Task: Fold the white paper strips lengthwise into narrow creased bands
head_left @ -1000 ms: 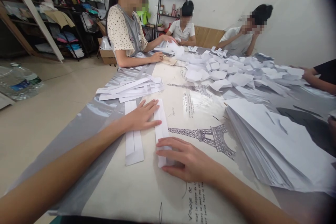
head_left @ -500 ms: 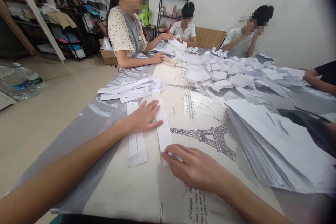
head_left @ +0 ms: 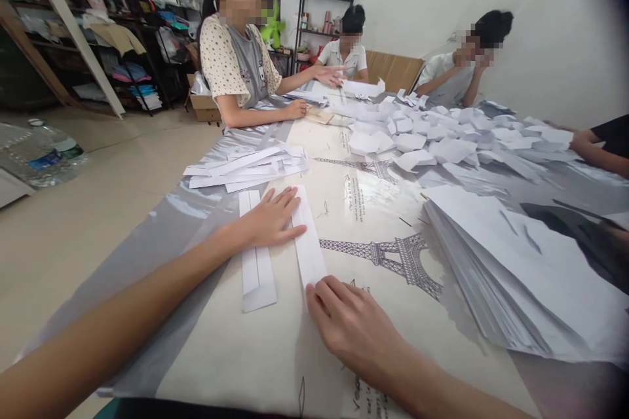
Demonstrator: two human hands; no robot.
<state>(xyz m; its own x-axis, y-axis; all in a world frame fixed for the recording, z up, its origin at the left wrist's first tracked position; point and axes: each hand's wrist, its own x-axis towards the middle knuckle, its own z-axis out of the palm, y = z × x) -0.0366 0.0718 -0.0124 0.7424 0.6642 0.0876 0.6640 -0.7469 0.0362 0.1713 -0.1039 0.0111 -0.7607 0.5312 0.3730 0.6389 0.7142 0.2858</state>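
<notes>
A folded white paper strip (head_left: 308, 242) lies lengthwise before me on the printed tablecloth. My left hand (head_left: 272, 216) rests flat across its far part, fingers spread, pressing it down. At the strip's near end, my right hand (head_left: 351, 317) has its fingers curled in, thumb and forefinger pinching the edge; the end itself is hidden under them. Left of it, partly beneath my left wrist, lies a second folded strip (head_left: 258, 275) with a crease line down its length. Beyond my left hand is a loose pile of paper strips (head_left: 246, 169).
A thick stack of white sheets (head_left: 521, 275) stands at the right, near a dark object. Many folded paper pieces (head_left: 432, 134) cover the far right of the table. Several people sit around it; one in a dotted sleeve (head_left: 223, 59) handles paper. Bottles (head_left: 49, 154) stand on the floor left.
My right hand's fingers have curled in more at the strip's near end, and the hand has shifted slightly toward me. My left hand stays put. The co-worker's raised paper is now lower.
</notes>
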